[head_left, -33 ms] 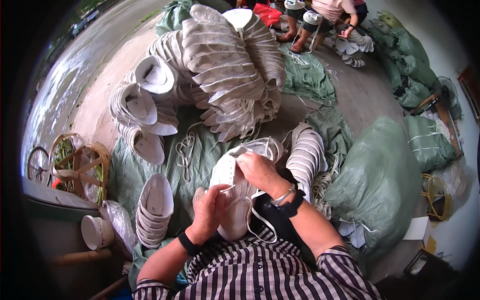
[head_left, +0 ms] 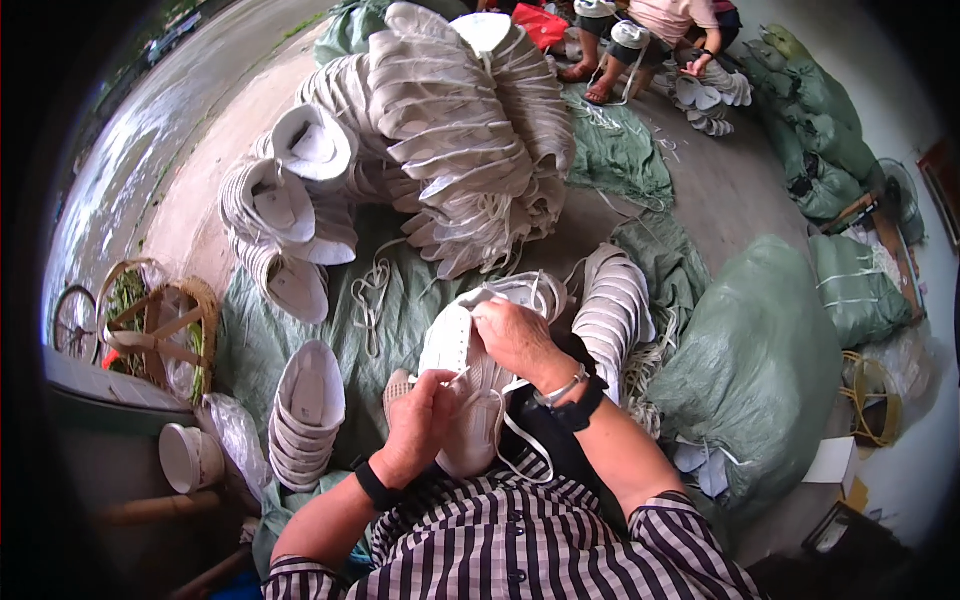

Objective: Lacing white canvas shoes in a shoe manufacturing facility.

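A white canvas shoe upper (head_left: 468,448) with eyelets along its edge lies across my lap. My left hand (head_left: 420,418) is closed beside it, thumb and fingers pinching a white shoelace (head_left: 462,374) whose short end sticks out. My right hand (head_left: 518,342) grips the upper near the eyelet row from the other side; its fingertips are partly hidden. A loose length of lace loops down at the right of the upper. Just beyond my right hand lies another white upper (head_left: 540,292), partly covered.
A large heap of nested white uppers (head_left: 450,130) stands ahead. Smaller stacks sit left (head_left: 307,415) and right (head_left: 612,305), on green sheeting (head_left: 250,325). A bulging green sack (head_left: 755,370) is at my right. Another person (head_left: 665,30) sits far ahead.
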Motion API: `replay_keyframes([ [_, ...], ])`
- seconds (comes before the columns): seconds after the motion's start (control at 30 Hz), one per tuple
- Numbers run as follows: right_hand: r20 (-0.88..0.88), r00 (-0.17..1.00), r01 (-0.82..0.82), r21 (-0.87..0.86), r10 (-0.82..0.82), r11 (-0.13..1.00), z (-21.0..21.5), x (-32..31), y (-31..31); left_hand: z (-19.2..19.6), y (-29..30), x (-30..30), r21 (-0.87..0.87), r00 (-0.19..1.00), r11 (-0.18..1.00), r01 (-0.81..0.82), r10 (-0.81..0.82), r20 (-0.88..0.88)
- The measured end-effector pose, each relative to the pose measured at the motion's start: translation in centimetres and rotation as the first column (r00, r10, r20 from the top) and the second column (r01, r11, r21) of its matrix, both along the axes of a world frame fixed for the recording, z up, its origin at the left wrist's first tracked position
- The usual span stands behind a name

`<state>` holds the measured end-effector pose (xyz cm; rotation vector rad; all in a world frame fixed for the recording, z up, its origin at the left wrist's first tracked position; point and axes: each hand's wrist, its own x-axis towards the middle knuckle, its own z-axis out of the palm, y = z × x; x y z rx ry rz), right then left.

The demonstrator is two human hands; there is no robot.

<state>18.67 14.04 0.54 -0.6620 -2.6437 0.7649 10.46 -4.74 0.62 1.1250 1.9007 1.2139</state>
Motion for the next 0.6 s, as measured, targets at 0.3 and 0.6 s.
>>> replay_keyframes([
  [0.3,-0.043,0.981,-0.186,-0.468,0.188,0.864,1.4,6.0,-4.7,0.6,-0.5,-1.4,-0.117,0.993,0.986,0.115,-0.112,0.034],
  [0.6,0.009,0.997,-0.034,-0.84,0.076,0.542,4.0,7.1,-2.1,-0.9,-0.9,-1.4,-0.075,0.987,0.997,-0.017,0.029,0.159],
])
